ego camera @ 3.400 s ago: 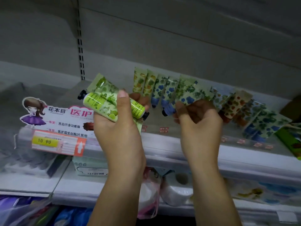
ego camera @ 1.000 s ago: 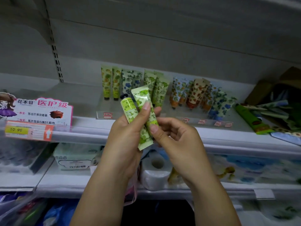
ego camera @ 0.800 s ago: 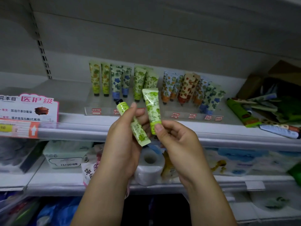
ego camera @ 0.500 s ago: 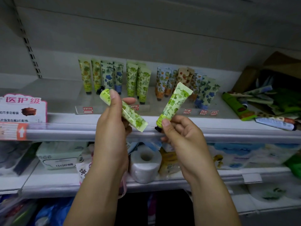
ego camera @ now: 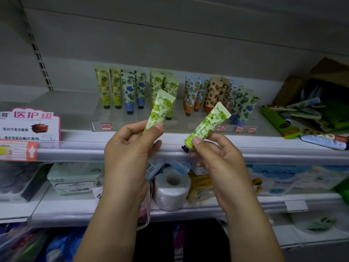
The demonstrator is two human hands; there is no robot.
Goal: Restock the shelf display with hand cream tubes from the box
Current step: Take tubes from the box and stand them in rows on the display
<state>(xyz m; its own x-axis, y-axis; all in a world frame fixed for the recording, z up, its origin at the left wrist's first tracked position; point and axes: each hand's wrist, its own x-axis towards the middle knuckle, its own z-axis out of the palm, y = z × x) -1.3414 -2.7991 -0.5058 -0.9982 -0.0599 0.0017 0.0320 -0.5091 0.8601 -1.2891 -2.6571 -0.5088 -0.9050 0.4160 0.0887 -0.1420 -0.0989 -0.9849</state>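
Tubes (ego camera: 161, 108) and (ego camera: 209, 122), both green: my left hand (ego camera: 130, 148) pinched one upright, my right hand (ego camera: 217, 156) pinched the other tilted, cap down. Beyond them stood the shelf (ego camera: 79, 137) row (ego camera: 170, 89); the box (ego camera: 309, 87) sat right.

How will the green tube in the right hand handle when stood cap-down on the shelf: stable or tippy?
Probably tippy: the green tube tapers to a small black cap, and several shelved tubes already lean. It looks light, since the right hand holds it with a fingertip grip. Its glossy skin may be slippery.
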